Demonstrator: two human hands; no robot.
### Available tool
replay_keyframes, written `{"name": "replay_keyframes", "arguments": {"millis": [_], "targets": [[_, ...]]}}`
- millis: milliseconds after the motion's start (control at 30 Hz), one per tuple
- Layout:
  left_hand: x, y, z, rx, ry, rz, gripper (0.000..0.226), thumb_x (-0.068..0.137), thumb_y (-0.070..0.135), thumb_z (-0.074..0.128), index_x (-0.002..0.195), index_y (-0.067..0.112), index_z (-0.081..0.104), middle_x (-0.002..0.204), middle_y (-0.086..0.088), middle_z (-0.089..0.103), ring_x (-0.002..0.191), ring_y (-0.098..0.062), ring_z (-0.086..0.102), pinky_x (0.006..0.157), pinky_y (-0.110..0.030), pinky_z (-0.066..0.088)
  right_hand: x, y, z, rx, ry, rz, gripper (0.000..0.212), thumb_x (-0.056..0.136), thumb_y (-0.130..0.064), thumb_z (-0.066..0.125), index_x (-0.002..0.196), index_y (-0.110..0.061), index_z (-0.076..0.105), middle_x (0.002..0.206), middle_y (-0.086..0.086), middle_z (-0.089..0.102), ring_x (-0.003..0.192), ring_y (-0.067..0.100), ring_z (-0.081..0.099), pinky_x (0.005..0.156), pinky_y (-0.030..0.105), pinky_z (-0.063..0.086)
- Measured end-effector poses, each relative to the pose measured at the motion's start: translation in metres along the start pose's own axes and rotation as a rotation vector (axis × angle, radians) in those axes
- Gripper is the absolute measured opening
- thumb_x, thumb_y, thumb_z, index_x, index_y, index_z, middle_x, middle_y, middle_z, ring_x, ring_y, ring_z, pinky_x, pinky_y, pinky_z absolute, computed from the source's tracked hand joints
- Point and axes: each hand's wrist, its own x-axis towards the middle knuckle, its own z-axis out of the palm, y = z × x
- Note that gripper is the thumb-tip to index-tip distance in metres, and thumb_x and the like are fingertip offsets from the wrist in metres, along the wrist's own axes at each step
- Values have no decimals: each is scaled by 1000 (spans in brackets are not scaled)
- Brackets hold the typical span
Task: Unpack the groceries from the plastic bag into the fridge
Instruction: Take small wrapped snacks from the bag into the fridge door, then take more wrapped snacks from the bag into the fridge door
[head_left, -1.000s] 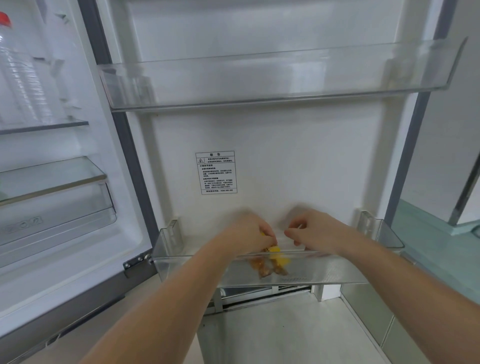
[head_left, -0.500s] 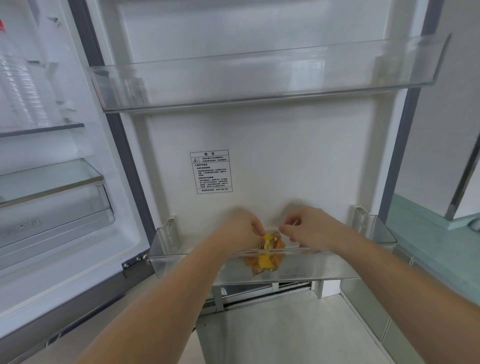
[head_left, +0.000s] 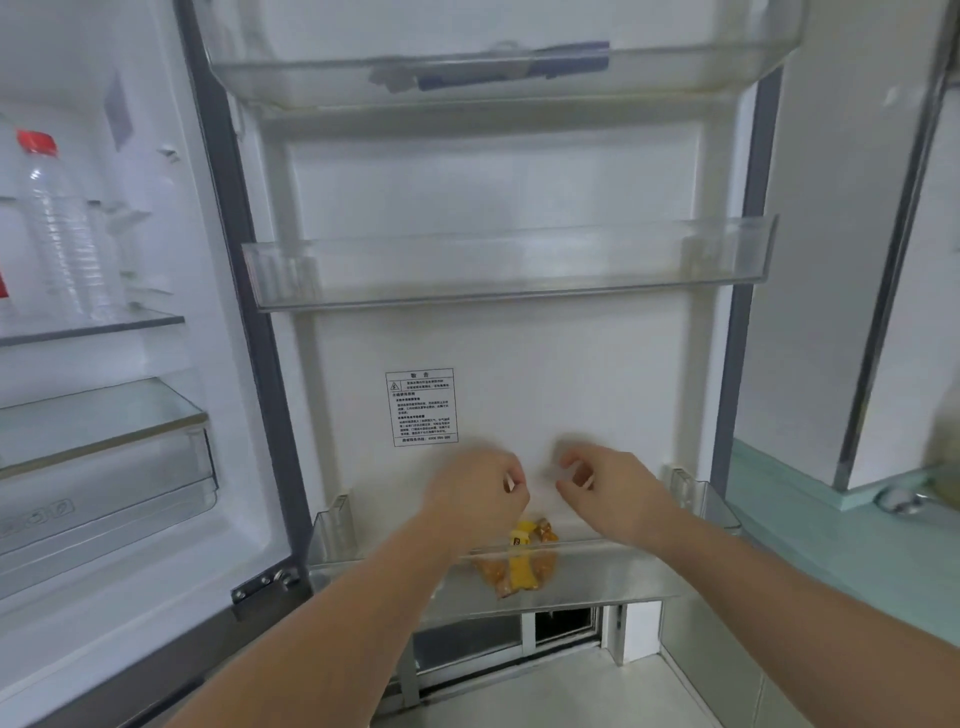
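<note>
A small clear packet of orange-brown food with a yellow label (head_left: 517, 564) lies in the lowest clear door bin (head_left: 613, 577) of the open fridge door. My left hand (head_left: 475, 496) hovers just above the packet, fingers loosely curled, holding nothing. My right hand (head_left: 605, 488) is beside it to the right, above the bin, fingers apart and empty. Neither hand touches the packet. The plastic bag is out of view.
A middle door bin (head_left: 509, 273) and an upper door bin (head_left: 498, 73) hang above. On the left, the fridge interior holds a clear bottle with a red cap (head_left: 60, 228) on a glass shelf (head_left: 93, 325), with a drawer (head_left: 104, 467) below. A pale green counter (head_left: 852, 535) is on the right.
Both hands have let go of the packet and lifted above the bin's rim. The packet now rests in the lowest bin. The camera has tilted upward.
</note>
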Motion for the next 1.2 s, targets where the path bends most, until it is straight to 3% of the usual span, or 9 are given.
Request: {"name": "replay_keyframes", "arguments": {"millis": [133, 233, 400, 567, 833, 967, 1200], "targets": [[-2, 1, -16, -4, 20, 89, 16, 90, 32, 53, 98, 27, 66, 90, 7, 66, 79, -14, 59, 71, -26, 47, -17, -17, -16, -87, 45, -18, 36, 91, -35, 55, 126, -26, 52, 105, -6, 57, 92, 11, 53, 77, 23, 39], [-4, -2, -24, -37, -18, 164, 19, 90, 34, 55, 106, 29, 62, 96, 5, 67, 83, -12, 57, 69, -24, 40, -31, -34, -23, -124, 81, 10, 41, 91, -37, 55, 130, -28, 47, 115, -4, 56, 102, 11, 53, 85, 25, 43], [-12, -13, -32, -25, -64, 281, 31, 89, 40, 54, 119, 34, 57, 116, 10, 59, 105, -13, 55, 89, -27, 45, -56, -61, -22, -166, 181, 107, 43, 91, -40, 53, 132, -33, 43, 122, -5, 52, 103, 9, 51, 86, 24, 42], [-28, -2, -35, -117, -83, 407, 33, 88, 39, 54, 121, 35, 55, 122, 12, 54, 109, -12, 52, 91, -29, 45, -94, -78, -27, -269, 235, 236, 43, 89, -39, 52, 131, -34, 42, 124, -6, 51, 108, 11, 54, 89, 30, 46], [-73, 94, -20, -201, -158, 696, 38, 83, 37, 56, 121, 34, 57, 124, 8, 56, 116, -18, 52, 94, -32, 44, -224, -77, -96, -404, 353, 479, 46, 88, -36, 56, 132, -29, 44, 125, -5, 51, 110, 12, 51, 95, 28, 44], [-115, 165, -13, -283, -213, 845, 39, 85, 37, 60, 123, 30, 58, 126, 4, 55, 115, -17, 53, 97, -34, 44, -318, -76, -128, -426, 452, 633, 45, 90, -36, 57, 132, -29, 44, 119, -5, 50, 104, 10, 49, 88, 22, 40], [-239, 290, 17, -268, -366, 1141, 37, 83, 37, 58, 120, 33, 57, 118, 6, 55, 112, -18, 53, 92, -35, 46, -505, -79, -147, -396, 721, 975, 36, 89, -37, 57, 124, -30, 49, 109, -7, 53, 93, 12, 57, 79, 27, 50]]}}
